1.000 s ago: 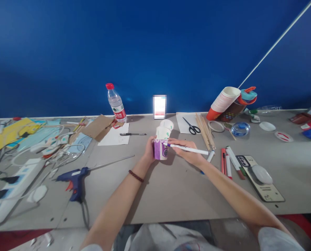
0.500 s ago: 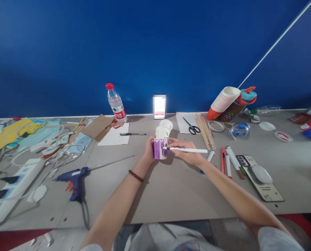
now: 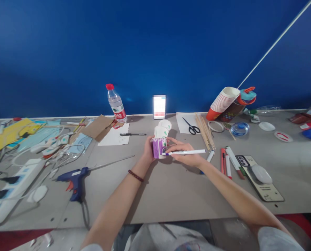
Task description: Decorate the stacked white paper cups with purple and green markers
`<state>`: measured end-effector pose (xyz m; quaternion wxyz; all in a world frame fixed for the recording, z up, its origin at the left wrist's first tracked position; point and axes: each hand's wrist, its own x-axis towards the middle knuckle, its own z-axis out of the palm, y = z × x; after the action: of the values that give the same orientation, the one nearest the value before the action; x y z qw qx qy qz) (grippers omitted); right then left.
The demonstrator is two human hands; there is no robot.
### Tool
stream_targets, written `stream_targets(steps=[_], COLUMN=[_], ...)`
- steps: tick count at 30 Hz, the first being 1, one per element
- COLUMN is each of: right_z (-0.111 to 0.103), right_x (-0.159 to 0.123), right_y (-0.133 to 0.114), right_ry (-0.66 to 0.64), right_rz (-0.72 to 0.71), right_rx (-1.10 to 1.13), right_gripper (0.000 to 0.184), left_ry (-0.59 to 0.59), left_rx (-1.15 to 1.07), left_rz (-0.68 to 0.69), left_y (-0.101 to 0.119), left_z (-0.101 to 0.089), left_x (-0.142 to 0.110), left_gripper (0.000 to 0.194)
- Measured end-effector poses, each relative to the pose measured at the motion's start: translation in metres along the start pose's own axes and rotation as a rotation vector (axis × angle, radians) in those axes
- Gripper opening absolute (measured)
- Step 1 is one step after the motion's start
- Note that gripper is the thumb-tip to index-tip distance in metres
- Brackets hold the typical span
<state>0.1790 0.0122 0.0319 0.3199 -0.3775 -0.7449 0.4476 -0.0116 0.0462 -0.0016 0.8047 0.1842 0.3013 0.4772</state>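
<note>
My left hand (image 3: 149, 149) is wrapped round the left side of a paper cup (image 3: 157, 147) that is partly coloured purple, with a scalloped band near its upper edge. White cup shapes with green marks (image 3: 161, 129) rise above the purple part; how they are joined I cannot make out. Between the fingers of my right hand (image 3: 185, 153) is a white marker (image 3: 194, 152), and its purple tip meets the lower front of the cup. Some right fingers also rest near the cup's right side.
At left lie a blue glue gun (image 3: 77, 183) with a long stick and a power strip (image 3: 16, 190). Behind stand a water bottle (image 3: 115, 104) and a lit phone (image 3: 159, 107). Scissors (image 3: 191, 126), wooden sticks (image 3: 205, 132), stacked cups (image 3: 225, 101), markers (image 3: 228, 162) and another phone (image 3: 262, 184) are at right.
The marker tip has moved slightly down and left on the cup, my right hand going with it. The cup has shifted a little left, still in my left hand.
</note>
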Motion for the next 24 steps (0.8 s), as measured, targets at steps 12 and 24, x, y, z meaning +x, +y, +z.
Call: stream_targets(steps=[12,24], right_z=[-0.001,0.004], right_x=[0.0,0.003], right_y=[-0.012,0.001], right_ry=[-0.082,0.201], right_rz=[0.059,-0.014], right_rx=[-0.031,0.054], right_gripper=[0.019,0.023], left_ry=[0.037,0.097], left_rx=[-0.009,-0.002], left_rz=[0.011,0.009], left_y=[0.002,0.0], left_z=[0.001,0.005], left_x=[-0.001,-0.003], left_gripper=[0.044,0.033])
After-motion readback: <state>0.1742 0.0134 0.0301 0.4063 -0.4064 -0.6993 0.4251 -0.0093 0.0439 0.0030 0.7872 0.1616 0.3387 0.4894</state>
